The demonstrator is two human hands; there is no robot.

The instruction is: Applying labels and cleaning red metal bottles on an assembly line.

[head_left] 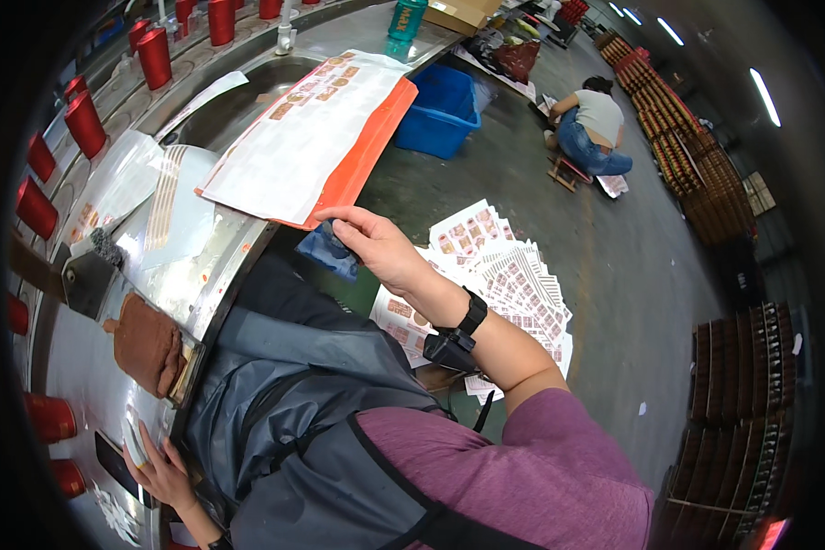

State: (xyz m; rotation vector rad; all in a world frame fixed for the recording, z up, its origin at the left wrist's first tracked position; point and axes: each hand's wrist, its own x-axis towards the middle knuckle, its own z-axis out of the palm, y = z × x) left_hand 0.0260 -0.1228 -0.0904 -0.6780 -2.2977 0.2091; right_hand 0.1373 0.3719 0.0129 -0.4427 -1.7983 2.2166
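My right hand [387,252] is closed, pinching a crumpled blue cloth [328,251]. Its index finger touches the near corner of a stack of white printed sheets [284,147] on an orange sheet [362,151]. The stack spans the sink and hangs partly past the counter edge. At the lower left, my left hand [162,470] curls around a small pale object [136,446] whose kind I cannot make out. A dark phone [122,468] lies beside it. Farther along the counter is a folded brown cloth [148,344].
A metal counter [188,284] with a sink [238,115] runs along my left, lined with red cylinders [85,125]. Printed sheets [513,284] fan over the floor at right. A blue bin [438,112] stands beyond; another person [588,128] sits low farther off. Racks [742,367] stand at right.
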